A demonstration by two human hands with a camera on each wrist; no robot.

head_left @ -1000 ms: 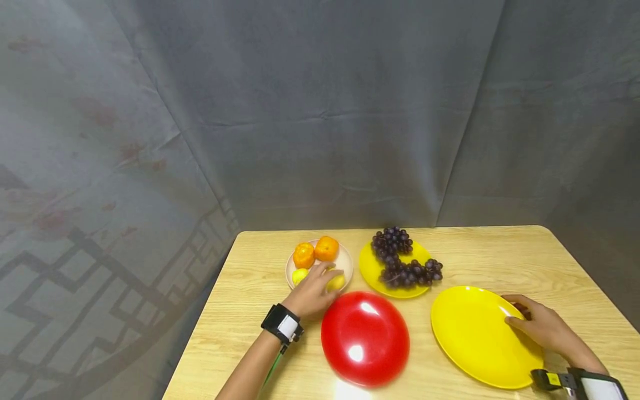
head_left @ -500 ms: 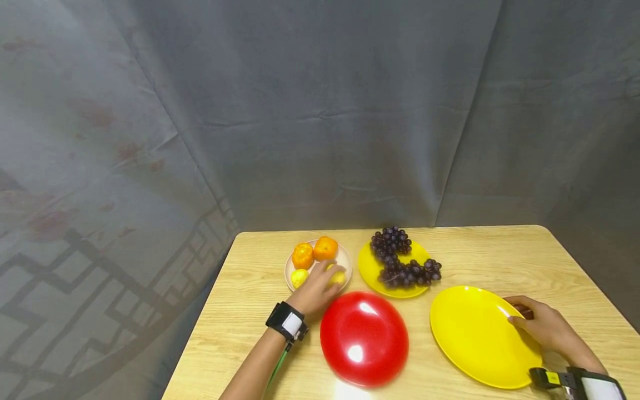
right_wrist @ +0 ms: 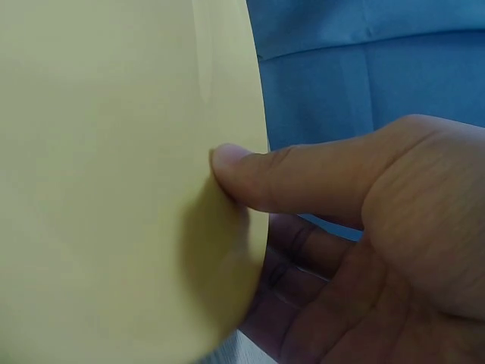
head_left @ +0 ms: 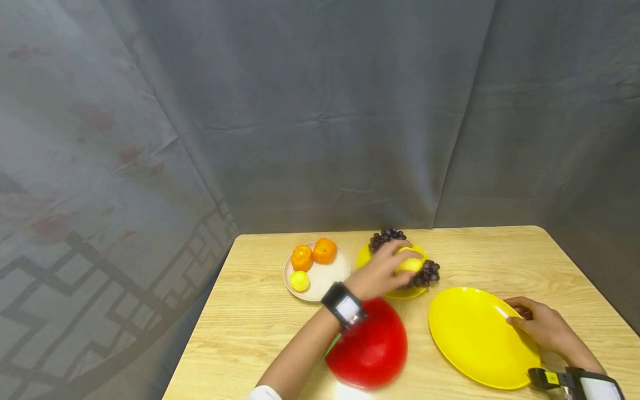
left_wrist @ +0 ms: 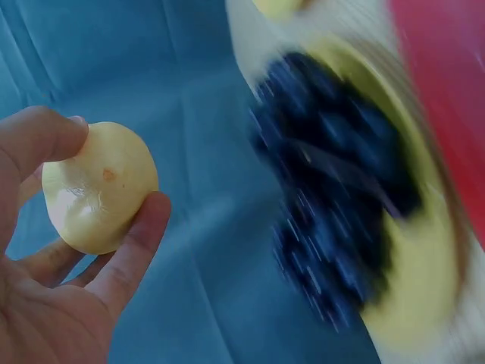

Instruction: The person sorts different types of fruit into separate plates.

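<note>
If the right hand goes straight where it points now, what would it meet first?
In the head view, the right hand, gripping the large yellow plate, probably meets the smaller yellow plate with dark grapes first; heights are unclear, so it might pass above.

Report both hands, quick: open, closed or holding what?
Left hand: closed, holding a yellow fruit in its curled fingers.
Right hand: closed, gripping the large yellow plate by its edge.
</note>
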